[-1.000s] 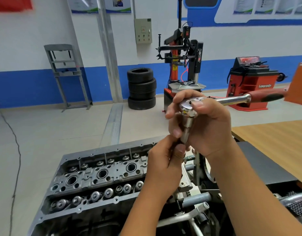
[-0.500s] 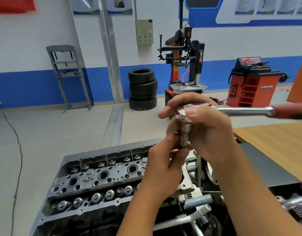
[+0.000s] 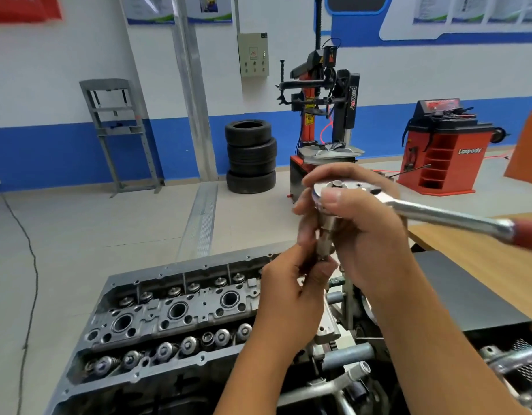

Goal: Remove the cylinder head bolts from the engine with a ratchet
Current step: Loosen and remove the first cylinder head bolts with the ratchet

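Centre frame, the right hand [image 3: 360,223] wraps the ratchet [image 3: 408,206] head while the left hand [image 3: 291,295] pinches the socket [image 3: 326,235] beneath it — push it fully onto the drive. The cylinder head [image 3: 168,319] waits lower left — seat the socket square on a bolt before pulling.

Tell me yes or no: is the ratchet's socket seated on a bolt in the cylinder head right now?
No, both hands hold the ratchet in the air above the cylinder head, with nothing joining them.

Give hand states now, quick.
Left hand: fingers pinch the socket from below.
Right hand: grips the ratchet head.
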`<state>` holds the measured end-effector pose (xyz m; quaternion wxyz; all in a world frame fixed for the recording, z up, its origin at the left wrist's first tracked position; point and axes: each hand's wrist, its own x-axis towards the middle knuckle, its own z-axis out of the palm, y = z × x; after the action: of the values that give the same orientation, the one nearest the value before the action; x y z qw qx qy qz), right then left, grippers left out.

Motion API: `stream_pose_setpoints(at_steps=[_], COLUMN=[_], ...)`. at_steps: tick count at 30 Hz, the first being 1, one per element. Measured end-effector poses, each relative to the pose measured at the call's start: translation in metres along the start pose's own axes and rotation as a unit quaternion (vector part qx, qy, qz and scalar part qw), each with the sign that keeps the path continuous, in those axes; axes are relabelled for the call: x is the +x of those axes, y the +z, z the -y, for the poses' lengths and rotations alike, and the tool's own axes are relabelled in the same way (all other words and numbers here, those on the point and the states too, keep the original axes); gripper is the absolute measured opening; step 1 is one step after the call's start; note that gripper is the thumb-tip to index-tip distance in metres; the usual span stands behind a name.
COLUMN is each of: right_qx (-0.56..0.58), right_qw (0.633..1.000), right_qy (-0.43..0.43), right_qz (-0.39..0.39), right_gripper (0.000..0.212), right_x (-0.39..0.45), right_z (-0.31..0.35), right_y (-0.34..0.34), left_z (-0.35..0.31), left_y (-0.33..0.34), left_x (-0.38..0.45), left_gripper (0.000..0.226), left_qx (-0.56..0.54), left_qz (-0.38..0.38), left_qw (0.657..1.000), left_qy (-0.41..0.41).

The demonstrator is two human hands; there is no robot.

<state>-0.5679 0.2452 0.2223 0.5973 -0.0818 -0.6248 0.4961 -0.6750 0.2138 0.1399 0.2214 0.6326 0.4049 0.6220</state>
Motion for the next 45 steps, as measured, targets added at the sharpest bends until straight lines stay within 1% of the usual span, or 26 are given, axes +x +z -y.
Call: stream_pose_setpoints(at_steps=[2,4,5,7,9,11,13,15,17,19,21,25,27,29,31,32,33,35,36,37,39,40,42,43,44,45], right_qx=[0.126,0.173,0.173,0.125,0.039,-0.036,-0.045,0.035,0.13,0.174,0.162,0.028,-0.044,-0.038,0.062,0.125,0.183,0.238,0.235,0.212,0.123,0.071,-0.037,-0.081,-0.105,-0.101], right_qw=[0.988,0.979,0.98,0.992,0.996,0.991,0.993,0.999,0.986,0.977,0.982,0.996,0.992,0.997,0.995,0.984,0.968,0.95,0.953,0.965,0.992,0.997,0.992,0.986,0.986,0.991], right_qy=[0.068,0.085,0.079,0.034,-0.037,-0.096,-0.098,-0.029,0.038,0.058,0.041,-0.062,-0.1,-0.062,0.006,0.042,0.075,0.102,0.096,0.077,0.011,-0.027,-0.084,-0.097,-0.094,-0.075], right_qz=[0.06,0.065,0.051,-0.006,-0.069,-0.091,-0.051,0.025,0.092,0.113,0.085,-0.059,-0.07,-0.019,0.078,0.122,0.153,0.176,0.165,0.134,0.036,-0.015,-0.091,-0.105,-0.093,-0.053], right_gripper=[0.032,0.037,0.035,0.026,0.023,0.023,0.024,0.028,0.034,0.038,0.032,0.023,0.022,0.025,0.029,0.031,0.033,0.032,0.031,0.028,0.02,0.018,0.02,0.022,0.024,0.026], right_x=[0.007,0.013,0.013,0.005,-0.005,-0.01,-0.005,0.002,0.011,0.015,0.011,-0.009,-0.011,-0.005,0.003,0.008,0.012,0.014,0.012,0.008,-0.003,-0.008,-0.014,-0.014,-0.012,-0.009], right_z=[0.001,0.0,-0.002,-0.007,-0.01,-0.011,-0.009,-0.006,-0.005,-0.005,-0.006,-0.011,-0.012,-0.01,-0.006,-0.004,-0.003,-0.002,-0.004,-0.006,-0.01,-0.011,-0.013,-0.014,-0.013,-0.011], right_y=[-0.004,-0.005,-0.004,0.0,0.006,0.01,0.011,0.008,0.006,0.004,0.004,0.019,0.025,0.022,0.012,0.006,0.001,-0.005,-0.006,-0.004,0.006,0.012,0.021,0.022,0.023,0.022], left_z=[0.002,0.001,0.0,-0.001,0.001,0.004,0.007,0.009,0.011,0.012,0.013,0.014,0.016,0.017,0.02,0.019,0.019,0.019,0.02,0.02,0.022,0.023,0.024,0.024,0.025,0.026], left_y=[-0.002,0.0,0.002,0.006,0.008,0.009,0.007,0.003,-0.002,-0.006,-0.003,0.01,0.013,0.012,0.008,0.007,0.007,0.009,0.011,0.014,0.019,0.022,0.025,0.025,0.025,0.023], left_x=[0.004,0.006,0.005,0.002,-0.002,-0.004,-0.004,-0.004,-0.003,-0.001,-0.001,-0.006,-0.007,-0.008,-0.008,-0.008,-0.007,-0.008,-0.008,-0.009,-0.01,-0.01,-0.011,-0.012,-0.013,-0.013], left_gripper=[0.008,0.007,0.009,0.017,0.031,0.031,0.019,0.007,0.007,0.005,0.007,0.021,0.018,0.014,0.009,0.014,0.027,0.054,0.056,0.049,0.027,0.022,0.026,0.029,0.03,0.028], left_qx=[0.046,0.073,0.074,0.075,0.075,0.065,0.048,0.012,-0.024,-0.017,-0.016,-0.018,-0.012,-0.021,-0.06,-0.079,-0.087,-0.077,-0.077,-0.08,-0.083,-0.079,-0.065,-0.067,-0.072,-0.079], left_qz=[0.019,-0.001,-0.015,-0.035,-0.047,-0.049,-0.051,-0.032,0.023,0.06,0.054,-0.005,-0.035,-0.036,-0.002,0.018,0.032,0.045,0.039,0.025,-0.011,-0.026,-0.039,-0.04,-0.04,-0.04], left_qw=[0.999,0.997,0.997,0.996,0.995,0.996,0.997,0.999,0.999,0.998,0.998,1.0,0.999,0.999,0.998,0.996,0.996,0.996,0.996,0.996,0.996,0.997,0.997,0.997,0.997,0.996], left_qy=[0.013,0.023,0.026,0.031,0.041,0.046,0.04,0.028,0.016,0.006,0.008,0.023,0.025,0.029,0.028,0.021,0.011,-0.005,-0.001,0.008,0.015,0.008,-0.004,-0.008,-0.009,-0.003])
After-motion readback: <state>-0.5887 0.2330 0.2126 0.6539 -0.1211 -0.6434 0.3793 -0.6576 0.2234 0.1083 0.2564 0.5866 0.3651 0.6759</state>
